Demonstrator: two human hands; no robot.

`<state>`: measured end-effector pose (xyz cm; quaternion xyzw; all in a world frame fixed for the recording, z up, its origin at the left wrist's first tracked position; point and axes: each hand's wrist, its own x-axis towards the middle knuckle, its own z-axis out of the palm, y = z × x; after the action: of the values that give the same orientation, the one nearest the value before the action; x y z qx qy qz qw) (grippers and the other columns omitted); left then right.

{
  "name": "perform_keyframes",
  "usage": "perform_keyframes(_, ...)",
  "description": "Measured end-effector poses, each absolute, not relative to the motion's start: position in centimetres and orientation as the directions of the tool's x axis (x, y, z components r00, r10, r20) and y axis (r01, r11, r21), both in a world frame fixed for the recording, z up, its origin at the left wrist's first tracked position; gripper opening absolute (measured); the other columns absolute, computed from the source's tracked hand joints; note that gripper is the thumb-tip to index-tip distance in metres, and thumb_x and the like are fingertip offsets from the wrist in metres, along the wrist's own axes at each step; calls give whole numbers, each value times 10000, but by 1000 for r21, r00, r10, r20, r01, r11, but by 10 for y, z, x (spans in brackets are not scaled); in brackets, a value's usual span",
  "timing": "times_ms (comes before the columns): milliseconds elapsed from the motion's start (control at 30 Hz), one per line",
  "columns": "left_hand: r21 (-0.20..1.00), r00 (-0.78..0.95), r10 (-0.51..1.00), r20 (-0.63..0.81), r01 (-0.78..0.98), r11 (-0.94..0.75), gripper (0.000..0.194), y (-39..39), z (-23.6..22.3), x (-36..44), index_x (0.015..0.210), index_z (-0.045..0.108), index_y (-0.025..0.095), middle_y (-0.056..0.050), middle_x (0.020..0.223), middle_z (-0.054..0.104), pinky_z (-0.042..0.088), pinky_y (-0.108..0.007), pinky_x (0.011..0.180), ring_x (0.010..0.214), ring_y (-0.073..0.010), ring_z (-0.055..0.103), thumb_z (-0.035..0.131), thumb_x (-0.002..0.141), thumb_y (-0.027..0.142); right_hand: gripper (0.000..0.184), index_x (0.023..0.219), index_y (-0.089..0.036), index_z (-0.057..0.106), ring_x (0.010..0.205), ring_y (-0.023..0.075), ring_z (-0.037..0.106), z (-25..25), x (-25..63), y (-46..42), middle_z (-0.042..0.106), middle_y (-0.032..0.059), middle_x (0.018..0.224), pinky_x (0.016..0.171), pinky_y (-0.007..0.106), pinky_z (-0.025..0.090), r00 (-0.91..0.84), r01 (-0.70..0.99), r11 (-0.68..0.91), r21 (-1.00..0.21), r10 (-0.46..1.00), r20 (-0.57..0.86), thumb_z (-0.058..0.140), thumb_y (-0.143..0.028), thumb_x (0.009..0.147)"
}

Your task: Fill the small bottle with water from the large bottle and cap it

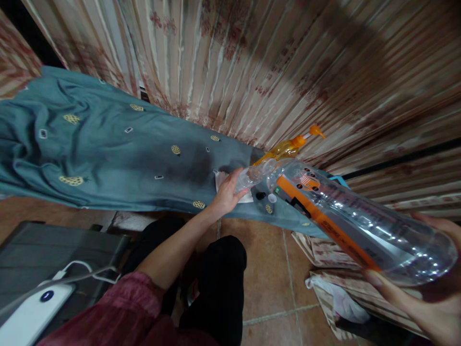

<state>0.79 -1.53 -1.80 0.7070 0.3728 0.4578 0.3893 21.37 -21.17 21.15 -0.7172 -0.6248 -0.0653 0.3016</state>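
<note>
My left hand [227, 194] is closed around a small clear plastic bottle [252, 175], above a white tissue [245, 198] on the table cloth. My right hand [421, 293] grips the base of a large clear plastic bottle [363, 216] with an orange and grey label. The large bottle is tilted, its narrow end down at the small bottle's top. Whether the two touch, and whether liquid passes between them, I cannot make out. Beyond them is a pump bottle [284, 150] with an orange pump head and yellowish contents. A black cap [260, 195] and a white cap [272, 198] lie close by.
A green pineapple-print cloth [126, 154] covers the long narrow table. Pleated floral curtains [216, 72] hang behind it. At lower left, a white power bank [39, 312] with a cable rests on a dark seat [61, 245]. A white plastic bag [347, 302] is at lower right.
</note>
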Motion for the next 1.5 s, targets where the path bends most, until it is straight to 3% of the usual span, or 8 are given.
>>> perform_keyframes(367,896,303,886,352,166,-413,657,-15,-19,8,1389,327,204,-155,1397,487,402,-503,1080,1281,-301,486,641,814,258,1061,1351,-320,491,1003,320,569,213,209,-208,552,79,1220,945,554,408,171,942,3,-335,857,487,888,-467,378)
perform_keyframes(733,905,299,891,342,149,-398,643,-16,-15,8,1388,340,206,-147,1384,495,403,-528,1079,1269,-313,494,632,819,272,1063,1385,-350,443,973,306,571,215,205,-207,543,72,1202,881,528,432,127,960,14,-279,868,481,868,-489,421)
perform_keyframes(900,908,294,893,340,145,-394,663,-16,-17,8,1394,333,233,-134,1367,509,405,-528,1079,1260,-312,502,645,811,266,1045,1360,-306,474,984,316,577,215,208,-209,549,100,1216,890,551,447,161,964,-36,-263,866,473,857,-526,413)
perform_keyframes(1167,906,298,890,346,141,-399,673,-16,-18,8,1398,320,273,-114,1370,507,424,-536,1066,1250,-309,513,645,809,243,1105,1376,-342,454,1046,353,575,216,210,-210,537,93,1253,936,607,432,184,957,-51,-284,867,463,882,-474,366)
perform_keyframes(1400,903,303,885,353,137,-407,659,-16,-17,8,1390,326,228,-128,1368,510,419,-517,1067,1253,-304,508,636,809,240,1099,1377,-348,456,1045,381,555,215,211,-208,531,103,1266,905,660,406,138,955,10,-295,869,475,887,-448,370)
perform_keyframes(1500,909,300,889,345,129,-397,656,-16,-16,7,1392,337,273,-108,1369,510,429,-515,1061,1253,-299,508,634,808,238,1123,1376,-346,457,1041,389,554,215,213,-209,531,104,1264,887,667,410,145,951,6,-308,873,465,893,-430,344)
